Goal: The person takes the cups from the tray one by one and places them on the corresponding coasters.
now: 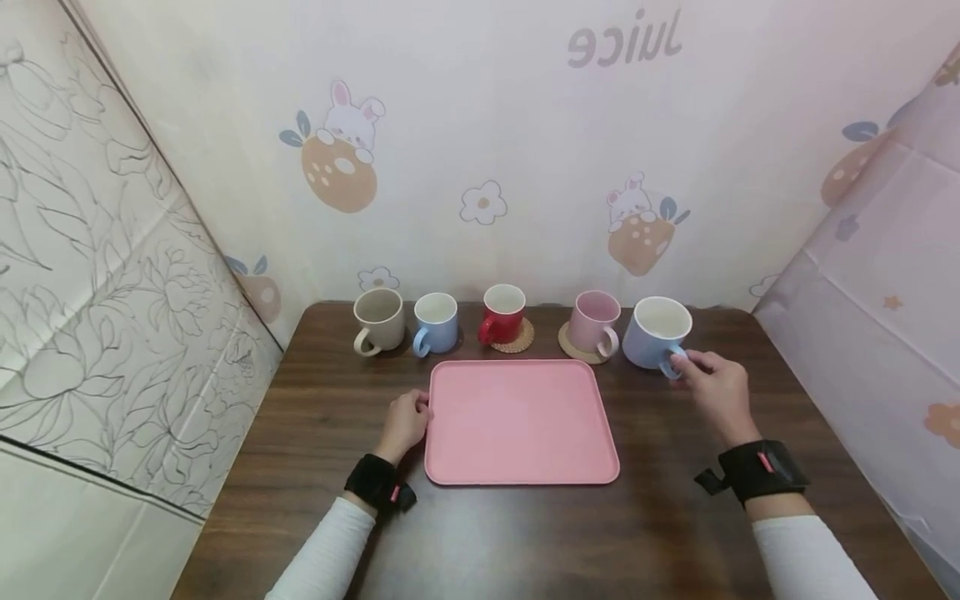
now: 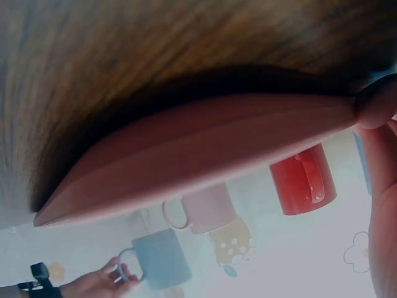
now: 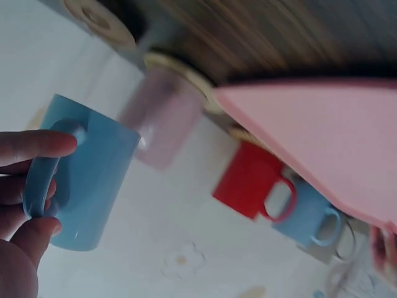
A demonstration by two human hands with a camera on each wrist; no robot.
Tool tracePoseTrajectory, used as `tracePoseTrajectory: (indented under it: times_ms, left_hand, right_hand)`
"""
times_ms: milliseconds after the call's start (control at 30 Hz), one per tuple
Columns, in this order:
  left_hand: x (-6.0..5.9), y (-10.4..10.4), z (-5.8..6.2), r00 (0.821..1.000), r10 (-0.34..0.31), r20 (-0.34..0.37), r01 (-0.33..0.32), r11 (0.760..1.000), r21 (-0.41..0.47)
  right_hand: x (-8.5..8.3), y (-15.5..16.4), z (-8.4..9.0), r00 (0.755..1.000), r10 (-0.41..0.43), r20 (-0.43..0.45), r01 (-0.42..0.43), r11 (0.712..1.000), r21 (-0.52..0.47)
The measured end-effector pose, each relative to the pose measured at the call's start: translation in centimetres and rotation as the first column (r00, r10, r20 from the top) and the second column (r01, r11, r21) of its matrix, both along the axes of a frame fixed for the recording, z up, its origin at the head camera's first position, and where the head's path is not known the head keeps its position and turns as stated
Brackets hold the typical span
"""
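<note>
my right hand [image 1: 716, 385] holds the handle of the big pale blue mug [image 1: 656, 332]. my fingers [image 3: 34, 144] curl through and around the handle, and my thumb is tucked under it. the mug stands upright on the bench [image 1: 315, 400], at the right end of the row of cups, near the back wall. it sits just beside the pink mug [image 1: 595, 320], which stands on a round coaster [image 1: 572, 346].

my left hand [image 1: 406, 421] is on the left edge of the pink tray [image 1: 520, 421]. my fingers are bent and a fingertip [image 2: 375, 104] presses on the tray's rim, so i am holding that edge. the tray lies flat in the middle of the bench, right in front of me, with nothing on it.

behind the tray there is a row of cups. from left to right i see a beige mug [image 1: 377, 320], a small blue mug [image 1: 435, 323], a red mug [image 1: 502, 313] on a woven coaster [image 1: 522, 337], then the pink mug and the big pale blue mug. all of them stand upright and their insides look white.

i wear white sleeves and a black band on each wrist. the wall behind has bunnies, flowers and the word "juice" on it, flipped backwards.
</note>
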State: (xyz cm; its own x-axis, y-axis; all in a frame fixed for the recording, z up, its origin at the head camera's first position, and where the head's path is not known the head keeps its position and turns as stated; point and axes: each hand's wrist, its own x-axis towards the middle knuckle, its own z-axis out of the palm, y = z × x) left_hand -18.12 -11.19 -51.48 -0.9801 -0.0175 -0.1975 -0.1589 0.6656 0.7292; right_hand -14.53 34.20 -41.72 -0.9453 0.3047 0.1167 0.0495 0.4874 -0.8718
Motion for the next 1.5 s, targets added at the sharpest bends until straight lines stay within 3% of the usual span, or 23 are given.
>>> tracePoseTrajectory:
  times_ms: [267, 500, 800, 1100, 1300, 1500]
  left_hand:
    - [0.4, 0.1, -0.6, 1.000, -0.005, 0.010, 0.005, 1.000, 0.025]
    - [0.1, 0.3, -0.2, 1.000, -0.005, 0.013, 0.005, 1.000, 0.024]
    - [0.3, 0.2, -0.1, 1.000, -0.004, 0.022, 0.003, 0.999, 0.041]
    - [0.6, 0.2, 0.1, 1.000, -0.017, 0.015, 0.017, 0.999, 0.037]
    - [0.6, 0.1, 0.1, 1.000, -0.029, -0.011, 0.029, 0.999, 0.028]
    - [0.5, 0.0, 0.1, 1.000, -0.026, 0.012, 0.025, 0.999, 0.034]
  right_hand:
    - [-2.8, 3.1, -1.9, 0.994, -0.056, 0.091, 0.051, 0.997, 0.056]
    - [-4.0, 4.2, -3.4, 0.988, -0.092, 0.124, 0.096, 0.995, -0.027]
    - [-4.3, 4.1, -4.9, 0.987, -0.108, 0.122, 0.128, 0.977, -0.171]
    - [-3.5, 4.3, -5.3, 0.982, -0.143, 0.127, 0.178, 0.925, -0.336]
    - [-3.1, 4.6, -5.7, 0.975, -0.134, 0.179, 0.189, 0.921, -0.341]
    - [-3.2, 4.3, -5.5, 0.958, -0.136, 0.252, 0.198, 0.951, -0.236]
